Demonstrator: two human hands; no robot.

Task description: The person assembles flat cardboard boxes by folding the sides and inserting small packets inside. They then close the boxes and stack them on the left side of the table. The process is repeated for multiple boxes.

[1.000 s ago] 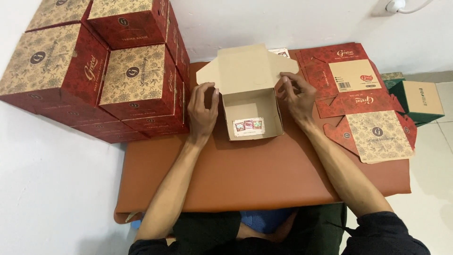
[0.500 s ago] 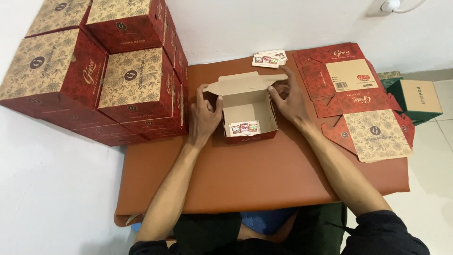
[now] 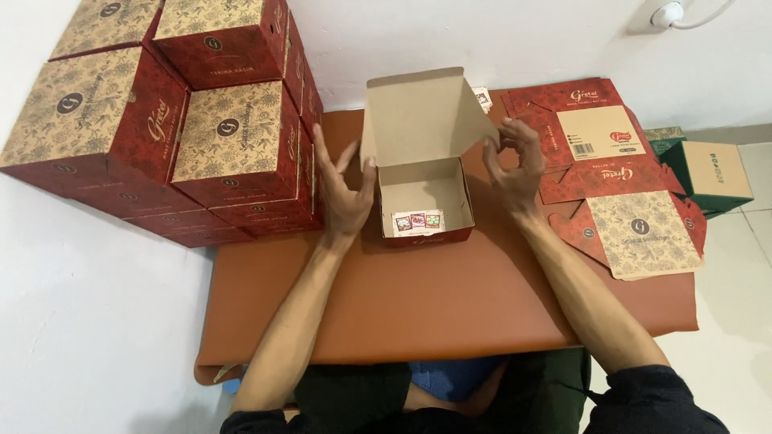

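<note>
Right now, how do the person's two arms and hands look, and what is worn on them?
Both forearms are bare; the left hand and right hand wear no gloves, and no rings or watch are visible. Dark, seemingly black sleeves are pushed up near the elbows, clearest on the right sleeve.

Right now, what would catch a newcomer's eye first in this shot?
The open red box at the middle of the brown table, lid raised, with small cards inside. The left hand touches its left wall; the right hand sits at the lid's right edge. A stack of closed red-and-tan boxes fills the left, and flat unfolded boxes lie at right.
</note>
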